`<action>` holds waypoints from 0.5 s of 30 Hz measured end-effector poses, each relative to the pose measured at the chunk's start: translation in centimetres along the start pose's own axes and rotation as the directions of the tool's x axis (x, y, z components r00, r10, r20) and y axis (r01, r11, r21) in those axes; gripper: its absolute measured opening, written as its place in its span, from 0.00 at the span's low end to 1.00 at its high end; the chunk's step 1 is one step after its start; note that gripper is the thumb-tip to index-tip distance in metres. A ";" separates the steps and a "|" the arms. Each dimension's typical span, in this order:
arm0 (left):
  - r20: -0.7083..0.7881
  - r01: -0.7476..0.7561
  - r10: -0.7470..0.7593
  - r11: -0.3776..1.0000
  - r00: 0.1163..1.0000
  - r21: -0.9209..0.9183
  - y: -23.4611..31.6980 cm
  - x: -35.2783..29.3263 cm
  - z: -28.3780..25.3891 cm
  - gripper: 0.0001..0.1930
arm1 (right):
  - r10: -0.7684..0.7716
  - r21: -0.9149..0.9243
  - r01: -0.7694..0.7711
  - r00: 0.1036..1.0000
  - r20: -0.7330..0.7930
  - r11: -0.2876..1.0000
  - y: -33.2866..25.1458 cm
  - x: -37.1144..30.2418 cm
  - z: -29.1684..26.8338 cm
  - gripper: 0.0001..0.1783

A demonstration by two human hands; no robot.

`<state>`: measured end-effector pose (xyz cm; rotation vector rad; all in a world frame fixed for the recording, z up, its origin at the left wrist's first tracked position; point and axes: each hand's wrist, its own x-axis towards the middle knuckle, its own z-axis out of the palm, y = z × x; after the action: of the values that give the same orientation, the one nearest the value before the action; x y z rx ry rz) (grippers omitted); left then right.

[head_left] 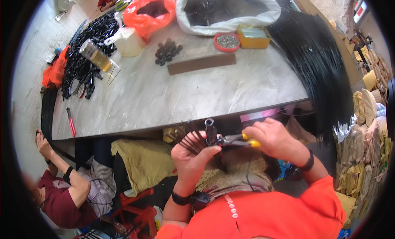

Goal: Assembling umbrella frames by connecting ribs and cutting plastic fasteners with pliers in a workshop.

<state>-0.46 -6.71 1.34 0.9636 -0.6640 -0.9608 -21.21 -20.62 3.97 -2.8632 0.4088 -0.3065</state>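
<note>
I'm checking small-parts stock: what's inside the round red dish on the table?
The red dish holds a heap of small silvery-grey pieces, too small to tell their exact shape. The heap covers the dish's bottom, which can't be seen.

The view is bright in general, with pale and rather even light; its source cannot be seen. The tabletop (pixel 197 90) has a soft whitish sheen, and under its front edge the space is dark. Thin glints lie along the black strips (pixel 314 49). The hands (pixel 190 152) are fairly sharp, but toward the black round border details soften and straight edges bend.
</note>
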 end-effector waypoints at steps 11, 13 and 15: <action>0.009 -0.005 0.006 0.999 1.000 -0.031 -0.6 0.8 -1.1 0.12 | 0.034 0.214 -0.038 0.999 0.019 0.976 0.3 1.2 0.4 0.25; 0.003 0.002 -0.002 0.999 1.000 -0.038 -0.7 0.7 -1.3 0.13 | 0.032 0.218 -0.042 0.998 0.053 0.975 0.2 1.3 0.5 0.28; 0.017 -0.003 0.004 0.999 1.000 -0.055 -0.4 0.5 -1.3 0.13 | 0.050 0.256 -0.058 0.998 0.034 0.965 -0.1 1.3 0.6 0.29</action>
<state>0.67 -6.73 0.38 0.9068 -0.6503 -0.9805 -19.77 -20.78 3.66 -2.5953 0.4087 -0.2875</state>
